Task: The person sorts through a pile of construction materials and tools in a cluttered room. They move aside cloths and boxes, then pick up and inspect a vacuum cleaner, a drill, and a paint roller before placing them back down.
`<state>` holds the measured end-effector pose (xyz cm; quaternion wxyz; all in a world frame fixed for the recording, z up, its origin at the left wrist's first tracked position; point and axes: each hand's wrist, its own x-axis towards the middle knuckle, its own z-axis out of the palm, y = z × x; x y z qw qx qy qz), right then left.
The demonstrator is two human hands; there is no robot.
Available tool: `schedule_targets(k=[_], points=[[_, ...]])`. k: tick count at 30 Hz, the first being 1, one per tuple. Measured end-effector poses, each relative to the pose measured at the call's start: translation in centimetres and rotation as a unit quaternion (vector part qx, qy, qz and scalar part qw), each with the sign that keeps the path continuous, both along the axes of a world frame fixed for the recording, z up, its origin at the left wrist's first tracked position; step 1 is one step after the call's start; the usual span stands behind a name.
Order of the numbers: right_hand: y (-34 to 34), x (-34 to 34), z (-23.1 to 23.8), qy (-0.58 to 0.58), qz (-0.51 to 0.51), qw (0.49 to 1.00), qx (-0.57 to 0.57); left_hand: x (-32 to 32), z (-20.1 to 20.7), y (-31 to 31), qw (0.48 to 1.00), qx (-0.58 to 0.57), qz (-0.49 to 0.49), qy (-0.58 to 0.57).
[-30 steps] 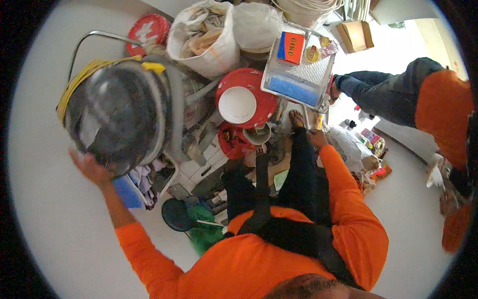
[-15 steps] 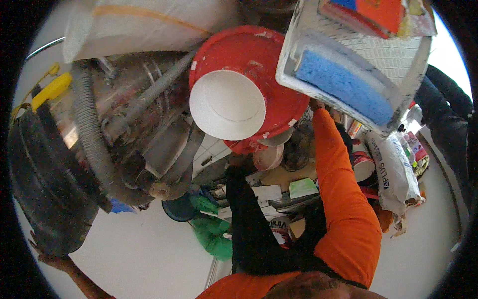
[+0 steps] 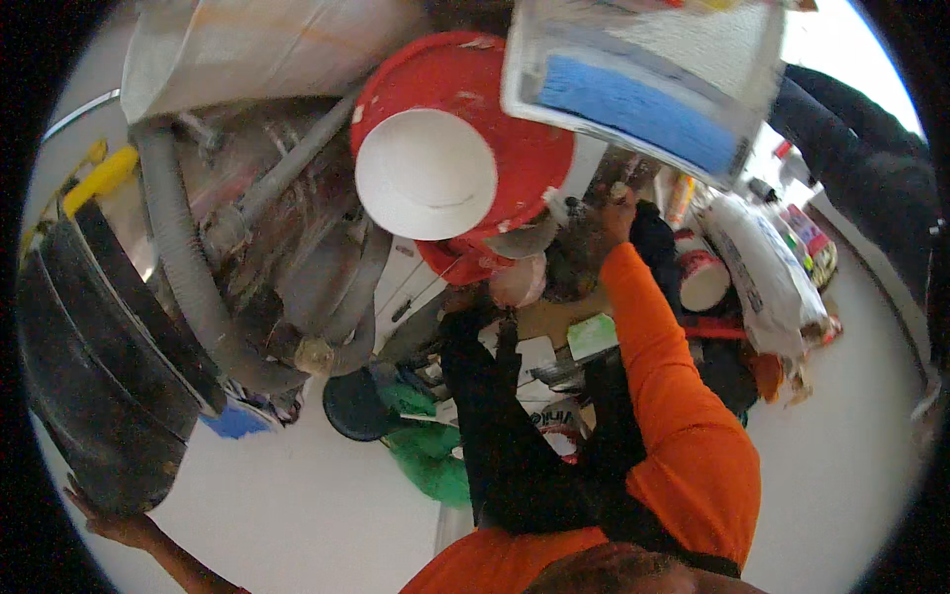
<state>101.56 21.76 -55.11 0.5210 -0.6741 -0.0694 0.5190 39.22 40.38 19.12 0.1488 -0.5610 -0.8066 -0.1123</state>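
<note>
black drum [image 3: 109,371]: smooth, matt; hose [image 3: 178,252]: ribbed plastic; blue roller [image 3: 638,111]: fuzzy

Up and right of the white container [image 3: 426,173], the picture's upper edge cuts off the paint tray [image 3: 693,54]; up and left of it, that edge crops the pale sack [image 3: 267,49]. Far down and left of the container, the left hand's grip [image 3: 114,520] is dim, its contact with the black drum [image 3: 104,396] unclear. Just right of the container, the right hand's grip [image 3: 618,216] is too blurred to tell what it holds.
</note>
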Motion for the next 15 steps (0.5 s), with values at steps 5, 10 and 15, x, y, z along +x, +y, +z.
schedule_targets(k=[5,10,15], points=[[5.7,-1.5,20.4,-0.058,-0.224,0.956,-0.179,0.2,-0.2,0.0,0.999,0.040,-0.020,-0.023],[4.1,2.5,28.7,-0.109,-0.254,0.957,-0.092,-6.0,0.5,-0.7,0.982,0.015,-0.176,0.066],[0.1,8.0,40.9,-0.367,-0.252,0.895,-0.010,-4.4,-1.1,0.9,0.990,0.029,-0.117,0.068]])
